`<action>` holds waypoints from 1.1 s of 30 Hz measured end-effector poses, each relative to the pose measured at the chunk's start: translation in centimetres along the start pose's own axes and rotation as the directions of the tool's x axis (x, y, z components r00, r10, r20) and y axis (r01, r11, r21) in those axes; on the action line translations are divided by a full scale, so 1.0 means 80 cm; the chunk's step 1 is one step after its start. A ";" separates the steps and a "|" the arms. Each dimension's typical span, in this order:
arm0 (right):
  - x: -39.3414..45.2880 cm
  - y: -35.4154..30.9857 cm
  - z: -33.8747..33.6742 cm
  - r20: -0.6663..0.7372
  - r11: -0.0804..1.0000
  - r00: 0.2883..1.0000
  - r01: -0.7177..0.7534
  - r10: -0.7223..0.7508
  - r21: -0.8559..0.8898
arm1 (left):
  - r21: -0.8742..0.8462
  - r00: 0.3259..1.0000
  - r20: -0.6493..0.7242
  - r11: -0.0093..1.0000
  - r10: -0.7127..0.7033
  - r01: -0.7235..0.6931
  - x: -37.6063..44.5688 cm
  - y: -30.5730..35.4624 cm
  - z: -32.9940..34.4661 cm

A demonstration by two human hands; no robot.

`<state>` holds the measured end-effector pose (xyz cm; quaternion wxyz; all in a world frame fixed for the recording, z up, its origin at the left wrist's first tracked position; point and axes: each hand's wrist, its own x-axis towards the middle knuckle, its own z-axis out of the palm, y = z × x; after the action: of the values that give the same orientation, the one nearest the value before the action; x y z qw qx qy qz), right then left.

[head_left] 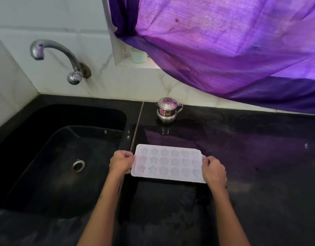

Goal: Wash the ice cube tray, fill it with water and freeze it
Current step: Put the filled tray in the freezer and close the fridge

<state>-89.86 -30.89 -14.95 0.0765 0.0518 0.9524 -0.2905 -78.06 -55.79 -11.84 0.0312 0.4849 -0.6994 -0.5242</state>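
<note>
Hands [168, 166] grip ice cube tray [168, 163] ends.

- The small steel pot [167, 110], standing on the counter [241, 139] beyond the right hand [213, 169], carries a red sticker on its belly; its print is too small and blurred to read.
- Beside that sticker sits a round yellow mark with one dark character, perhaps a "5", though this cannot be told for sure.
- Nothing else in view bears readable text, numbers or brand marks.
</note>
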 end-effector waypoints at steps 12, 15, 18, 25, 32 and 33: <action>-0.036 -0.045 0.015 -0.121 0.959 0.967 0.240 -0.223 0.152 | -0.244 1.000 -0.020 0.970 0.000 -0.005 -0.047 -0.034 -0.054; -0.061 -0.076 0.020 -0.098 0.919 0.942 0.334 -0.320 0.211 | -0.328 0.997 -0.083 0.944 0.006 -0.033 -0.072 -0.057 -0.097; -0.098 -0.108 0.028 -0.050 0.864 0.903 0.423 -0.426 0.275 | -0.409 0.987 -0.161 0.911 -0.016 -0.052 -0.107 -0.088 -0.143; -0.216 -0.173 0.051 0.089 0.696 0.726 0.606 -0.682 0.384 | -0.577 0.915 -0.387 0.804 -0.117 -0.141 -0.238 -0.173 -0.232; -0.358 -0.211 0.077 0.259 0.535 0.473 0.670 -0.842 0.514 | -0.640 0.734 -0.627 0.710 -0.262 -0.293 -0.377 -0.266 -0.272; -0.377 -0.214 0.082 0.274 0.513 0.436 0.674 -0.857 0.531 | -0.643 0.703 -0.651 0.700 -0.285 -0.312 -0.395 -0.278 -0.275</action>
<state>-61.90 -50.39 -5.68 0.1702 -0.4594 0.7432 -0.4557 -34.88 -48.38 -4.26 0.4875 0.5902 -0.3745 -0.5231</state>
